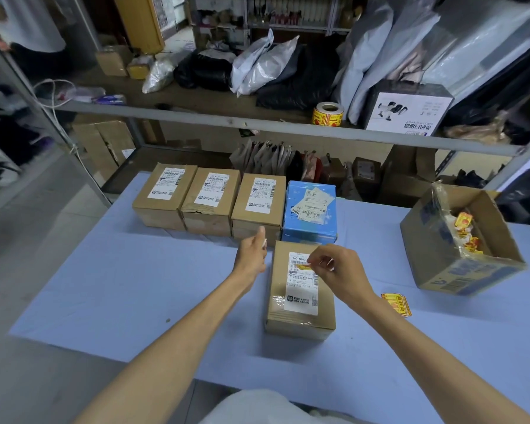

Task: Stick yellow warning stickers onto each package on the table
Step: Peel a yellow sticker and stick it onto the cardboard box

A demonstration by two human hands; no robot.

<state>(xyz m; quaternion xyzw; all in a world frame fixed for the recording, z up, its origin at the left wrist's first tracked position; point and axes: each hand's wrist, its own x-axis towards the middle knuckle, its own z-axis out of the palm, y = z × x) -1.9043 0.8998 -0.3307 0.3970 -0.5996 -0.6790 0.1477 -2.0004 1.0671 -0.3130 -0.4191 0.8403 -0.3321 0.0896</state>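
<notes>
A brown cardboard package [300, 313] with a white shipping label lies on the blue table in front of me. My right hand [334, 270] hovers over its far end and pinches a yellow warning sticker [302, 266] against the label. My left hand [253, 255] is just left of the package, fingers curled, holding a small white scrap. Behind stand three brown packages [166, 203], [210, 206], [259, 206] and a blue package [309, 215], all in a row. A short strip of yellow stickers [397, 304] lies on the table to the right.
An open cardboard box [459, 246] holding yellow and red scraps stands tilted at the right. A roll of yellow stickers [327, 113] sits on the metal shelf [196, 116] behind the table, among bags and a white box [407, 108]. The blue table cover [120, 286] spreads to the left.
</notes>
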